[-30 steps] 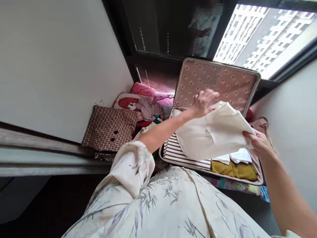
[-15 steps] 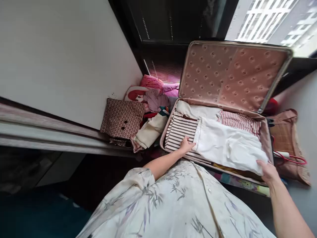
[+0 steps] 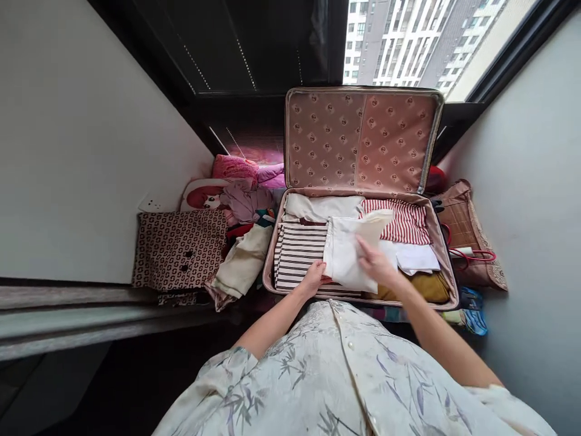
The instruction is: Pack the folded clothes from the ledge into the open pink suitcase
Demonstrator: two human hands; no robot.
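A white garment lies across the middle of an open suitcase, with its right part doubled back toward the left and a flap standing up at the top. My left hand pinches the lower left edge of this garment. On the folded part is my right hand, slightly blurred, its fingers closed at the cloth. Black-and-cream striped clothing lies under the left side. Around it are a cream garment, a red-and-white striped garment, a smaller white cloth and a mustard garment.
The suitcase lid leans upright toward the window. Left of the suitcase are a brown patterned cloth, a beige garment and piled clothes. A brown bag with a red cord is at the right, beside the wall.
The right end of the white garment has been brought over to the left by my right hand, uncovering the white cloth and mustard garment. My left hand stays at its left edge. The view has turned right.
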